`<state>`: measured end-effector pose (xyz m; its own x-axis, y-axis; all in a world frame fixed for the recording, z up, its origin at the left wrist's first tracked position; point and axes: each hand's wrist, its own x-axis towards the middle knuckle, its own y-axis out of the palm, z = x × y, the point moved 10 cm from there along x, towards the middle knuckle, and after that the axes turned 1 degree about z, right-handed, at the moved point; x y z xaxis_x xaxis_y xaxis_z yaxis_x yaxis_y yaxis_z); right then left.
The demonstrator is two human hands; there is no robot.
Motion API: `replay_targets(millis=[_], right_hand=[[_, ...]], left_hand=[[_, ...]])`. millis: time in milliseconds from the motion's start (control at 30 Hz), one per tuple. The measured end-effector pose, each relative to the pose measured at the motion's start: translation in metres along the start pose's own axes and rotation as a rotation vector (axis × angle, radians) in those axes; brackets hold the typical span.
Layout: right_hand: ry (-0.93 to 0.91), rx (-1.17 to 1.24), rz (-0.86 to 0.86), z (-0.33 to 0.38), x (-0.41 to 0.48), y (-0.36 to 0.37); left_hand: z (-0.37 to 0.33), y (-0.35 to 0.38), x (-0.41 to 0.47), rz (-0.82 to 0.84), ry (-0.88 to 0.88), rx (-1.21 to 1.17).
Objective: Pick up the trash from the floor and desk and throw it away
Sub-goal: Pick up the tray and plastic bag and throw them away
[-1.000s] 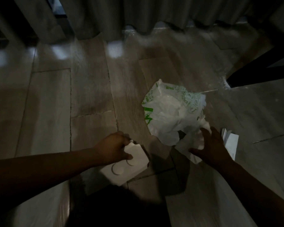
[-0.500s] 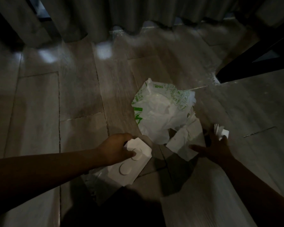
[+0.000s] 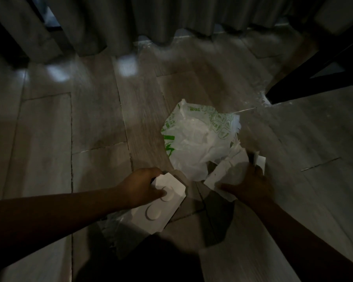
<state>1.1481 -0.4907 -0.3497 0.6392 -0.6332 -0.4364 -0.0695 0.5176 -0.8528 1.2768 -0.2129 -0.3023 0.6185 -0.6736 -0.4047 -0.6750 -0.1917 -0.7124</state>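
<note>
A white plastic bag with green print (image 3: 196,137) lies crumpled on the wooden floor. My left hand (image 3: 141,186) grips a flat white cardboard tray with two round dents (image 3: 161,210), held just above the floor. A clear plastic wrapper (image 3: 114,231) hangs or lies under the tray. My right hand (image 3: 249,182) is closed on crumpled white paper (image 3: 218,176) at the bag's near right edge. A small folded white card (image 3: 260,161) shows between its fingers.
Grey curtains (image 3: 130,23) hang to the floor at the back. A dark furniture leg and crossbar (image 3: 314,78) stand at the upper right. White dust or crumbs (image 3: 261,98) lie by the leg's foot. My shadow darkens the floor at the bottom centre.
My right hand has moved left from the small white card onto the crumpled paper and closed on both. My left hand keeps the tray, lifted slightly.
</note>
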Motion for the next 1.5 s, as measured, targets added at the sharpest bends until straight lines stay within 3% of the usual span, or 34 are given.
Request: replay_targets(millis=[100,400,600,833,1067,1233,1500], right_hand=[[-0.003,-0.063,0.033,-0.002,0.000,0.008],[-0.092,-0.108,-0.122,-0.006,-0.003,-0.008],[-0.100,0.235,-0.279,-0.011,-0.017,-0.051],[-0.232,0.294,-0.519,0.030,-0.041,-0.094],[-0.487,0.087,-0.311,0.107,-0.028,-0.076],[-0.449,0.061,-0.014,0.122,-0.024,-0.028],[-0.476,-0.014,-0.023,0.121,-0.021,-0.012]], left_hand=[[0.001,0.000,0.000,-0.003,0.004,-0.004],[0.006,0.001,0.000,0.018,-0.008,-0.012],[0.004,-0.003,-0.001,0.018,0.020,-0.062],[0.011,-0.008,-0.001,0.007,-0.007,-0.073],[0.019,-0.012,-0.003,-0.018,-0.016,-0.059],[0.027,-0.016,-0.005,-0.024,-0.018,-0.050],[0.036,-0.019,-0.004,-0.031,-0.060,-0.037]])
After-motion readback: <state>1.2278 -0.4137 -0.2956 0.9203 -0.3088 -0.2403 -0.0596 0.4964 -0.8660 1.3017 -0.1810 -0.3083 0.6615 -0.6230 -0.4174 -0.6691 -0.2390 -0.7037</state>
